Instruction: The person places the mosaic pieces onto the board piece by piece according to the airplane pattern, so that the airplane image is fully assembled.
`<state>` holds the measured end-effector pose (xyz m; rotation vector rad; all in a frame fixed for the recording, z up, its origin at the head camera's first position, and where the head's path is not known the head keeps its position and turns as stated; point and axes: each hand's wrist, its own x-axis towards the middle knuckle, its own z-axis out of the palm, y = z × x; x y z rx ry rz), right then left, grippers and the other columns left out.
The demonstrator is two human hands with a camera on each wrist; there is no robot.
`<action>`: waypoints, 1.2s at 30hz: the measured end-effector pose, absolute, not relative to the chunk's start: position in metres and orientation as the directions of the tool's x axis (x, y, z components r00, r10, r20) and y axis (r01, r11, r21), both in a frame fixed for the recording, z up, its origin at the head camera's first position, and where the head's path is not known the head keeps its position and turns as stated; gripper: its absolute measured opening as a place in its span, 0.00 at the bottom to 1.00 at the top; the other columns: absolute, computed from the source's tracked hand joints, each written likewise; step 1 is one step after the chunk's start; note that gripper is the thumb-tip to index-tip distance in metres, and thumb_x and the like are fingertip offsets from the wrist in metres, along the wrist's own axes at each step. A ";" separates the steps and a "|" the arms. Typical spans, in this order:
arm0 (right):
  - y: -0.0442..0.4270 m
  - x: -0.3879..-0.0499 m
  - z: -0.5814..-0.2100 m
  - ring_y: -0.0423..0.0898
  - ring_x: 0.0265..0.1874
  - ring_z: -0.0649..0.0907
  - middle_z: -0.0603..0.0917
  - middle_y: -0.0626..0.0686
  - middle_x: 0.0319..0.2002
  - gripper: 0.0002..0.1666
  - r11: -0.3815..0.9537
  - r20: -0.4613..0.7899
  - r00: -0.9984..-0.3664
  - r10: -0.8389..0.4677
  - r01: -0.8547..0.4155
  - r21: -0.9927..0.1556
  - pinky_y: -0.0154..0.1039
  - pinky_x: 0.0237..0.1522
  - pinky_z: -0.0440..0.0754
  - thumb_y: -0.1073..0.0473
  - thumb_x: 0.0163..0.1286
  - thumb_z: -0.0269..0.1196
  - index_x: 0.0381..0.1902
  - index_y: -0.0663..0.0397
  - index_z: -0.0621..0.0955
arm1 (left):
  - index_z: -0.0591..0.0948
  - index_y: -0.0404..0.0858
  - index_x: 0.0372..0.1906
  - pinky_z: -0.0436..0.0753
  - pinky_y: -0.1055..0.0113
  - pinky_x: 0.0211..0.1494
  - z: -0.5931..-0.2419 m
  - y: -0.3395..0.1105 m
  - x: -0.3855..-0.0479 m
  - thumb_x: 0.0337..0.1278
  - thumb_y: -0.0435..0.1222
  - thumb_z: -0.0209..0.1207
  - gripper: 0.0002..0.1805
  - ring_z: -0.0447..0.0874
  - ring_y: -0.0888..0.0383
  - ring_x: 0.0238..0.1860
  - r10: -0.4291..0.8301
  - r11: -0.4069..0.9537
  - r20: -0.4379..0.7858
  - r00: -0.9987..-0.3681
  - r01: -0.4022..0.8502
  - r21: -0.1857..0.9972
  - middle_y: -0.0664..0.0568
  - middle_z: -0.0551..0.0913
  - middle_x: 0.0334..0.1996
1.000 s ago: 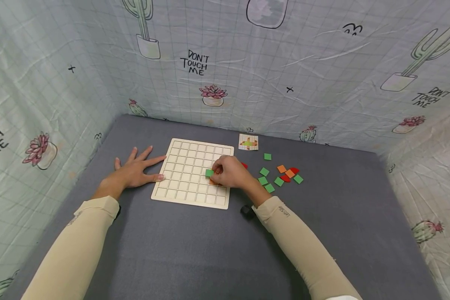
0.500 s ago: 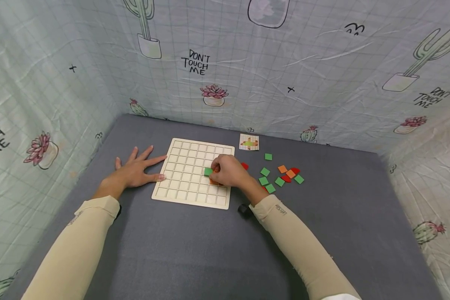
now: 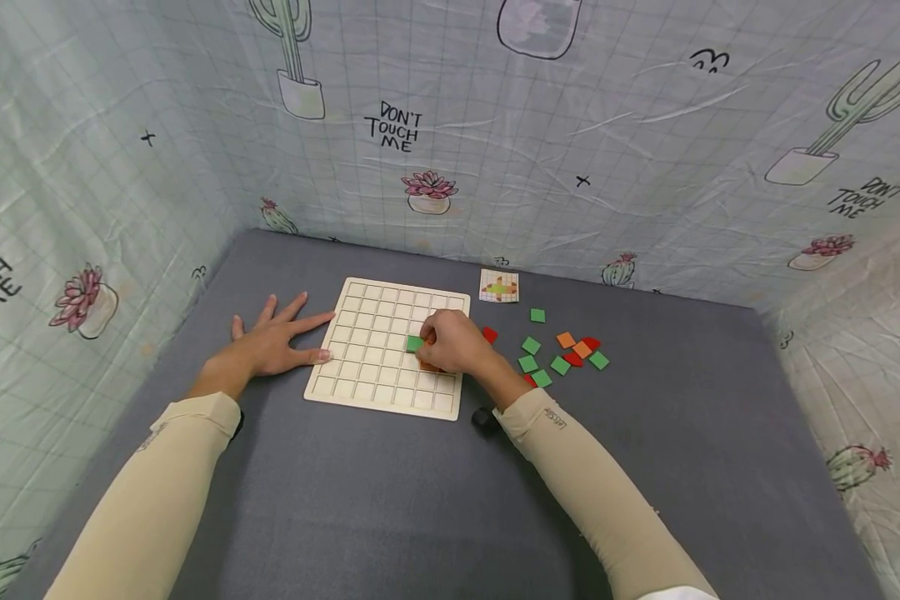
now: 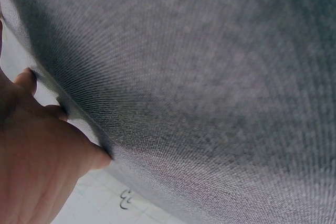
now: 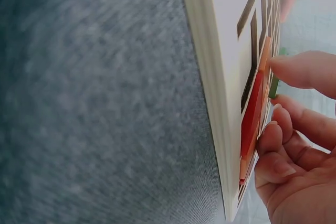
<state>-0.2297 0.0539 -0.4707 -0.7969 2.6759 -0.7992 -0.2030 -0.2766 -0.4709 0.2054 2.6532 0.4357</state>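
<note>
A pale wooden grid board [image 3: 375,379] lies on the grey table. At its left edge my left hand [image 3: 270,342] rests with spread fingers, thumb and forefinger touching the rim; the left wrist view shows the same hand [image 4: 42,156] against grey cloth. Over the board's right half, my right hand [image 3: 453,342] pinches a small green square tile [image 3: 414,344] between thumb and forefinger. The right wrist view shows the green tile [image 5: 274,86] at those fingertips. Close beneath the fingers, an orange tile [image 5: 265,56] and a red piece [image 5: 252,111] lie on the board, partly hidden in the head view.
Right of the board lie loose green tiles [image 3: 560,365], orange tiles [image 3: 566,340] and red pieces [image 3: 490,334]. A small pattern card [image 3: 498,285] sits behind them, near the printed cloth wall [image 3: 495,217]. A black object [image 3: 484,422] is by the right wrist.
My right hand has shifted very slightly left with the green tile over the board. The left hand stays where it was.
</note>
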 end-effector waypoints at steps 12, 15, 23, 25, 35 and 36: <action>0.050 -0.229 -0.470 0.47 0.38 0.85 0.89 0.55 0.42 0.11 0.731 -0.102 -0.842 -0.530 -0.393 -0.558 0.39 0.44 0.84 0.61 0.66 0.70 0.43 0.60 0.89 | 0.55 0.63 0.84 0.27 0.14 0.68 -0.471 -0.276 -0.203 0.59 0.75 0.56 0.52 0.24 0.26 0.83 0.213 0.937 -0.403 -0.890 0.070 0.341 0.44 0.35 0.87; 0.049 -0.230 -0.470 0.47 0.38 0.85 0.89 0.55 0.42 0.11 0.737 -0.109 -0.845 -0.524 -0.385 -0.555 0.39 0.44 0.84 0.60 0.66 0.70 0.44 0.60 0.89 | 0.55 0.63 0.84 0.27 0.14 0.68 -0.471 -0.276 -0.202 0.59 0.75 0.56 0.51 0.24 0.26 0.83 0.215 0.937 -0.402 -0.890 0.071 0.343 0.44 0.35 0.87; 0.048 -0.230 -0.469 0.45 0.35 0.83 0.89 0.54 0.40 0.10 0.744 -0.119 -0.849 -0.515 -0.374 -0.554 0.37 0.40 0.81 0.60 0.66 0.71 0.43 0.59 0.89 | 0.55 0.63 0.84 0.27 0.13 0.68 -0.472 -0.276 -0.204 0.59 0.75 0.55 0.52 0.24 0.26 0.83 0.212 0.938 -0.401 -0.891 0.070 0.339 0.45 0.35 0.87; 0.048 -0.230 -0.468 0.45 0.34 0.83 0.89 0.54 0.39 0.10 0.744 -0.118 -0.850 -0.514 -0.373 -0.555 0.36 0.39 0.81 0.60 0.66 0.71 0.43 0.59 0.89 | 0.55 0.63 0.84 0.27 0.13 0.68 -0.472 -0.277 -0.204 0.59 0.75 0.55 0.52 0.24 0.26 0.83 0.211 0.938 -0.401 -0.892 0.070 0.339 0.45 0.35 0.87; 0.044 -0.230 -0.472 0.45 0.33 0.82 0.87 0.53 0.36 0.13 0.753 -0.106 -0.866 -0.489 -0.358 -0.551 0.37 0.37 0.79 0.58 0.66 0.72 0.44 0.60 0.88 | 0.55 0.63 0.84 0.27 0.13 0.68 -0.472 -0.277 -0.204 0.59 0.75 0.55 0.51 0.24 0.26 0.83 0.212 0.938 -0.397 -0.893 0.071 0.341 0.44 0.35 0.87; 0.044 -0.230 -0.472 0.45 0.32 0.81 0.86 0.53 0.35 0.13 0.749 -0.103 -0.867 -0.487 -0.355 -0.559 0.37 0.37 0.79 0.58 0.66 0.73 0.45 0.60 0.87 | 0.55 0.63 0.84 0.27 0.13 0.68 -0.472 -0.277 -0.204 0.59 0.75 0.55 0.51 0.24 0.26 0.83 0.212 0.938 -0.397 -0.893 0.072 0.340 0.45 0.35 0.87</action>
